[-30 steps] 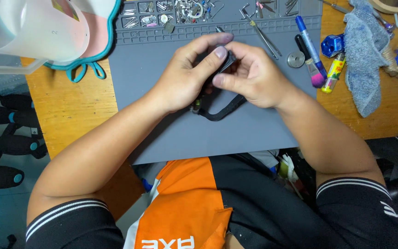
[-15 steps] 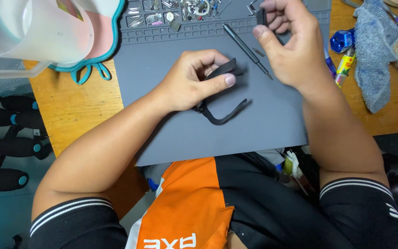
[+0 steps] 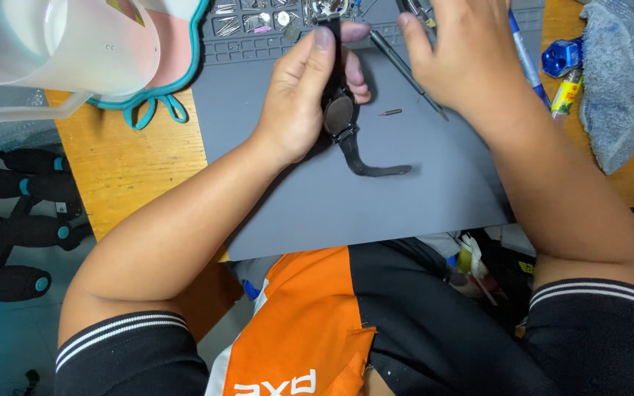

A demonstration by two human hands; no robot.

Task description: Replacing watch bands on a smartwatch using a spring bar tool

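A black wristwatch (image 3: 339,114) is pinched upright in the left hand (image 3: 306,95) above the grey mat (image 3: 405,198), its back exposed for access. The right hand (image 3: 456,55) is spread loosely over a thin tool (image 3: 405,70), touching nothing clearly.

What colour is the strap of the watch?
The watch strap is black; the head view shows it.

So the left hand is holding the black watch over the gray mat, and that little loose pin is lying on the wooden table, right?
Not quite. The left hand does hold the black watch over the gray mat, but the small loose pin lies on the mat itself, beside the watch, not on the wooden table. The head view shows it.
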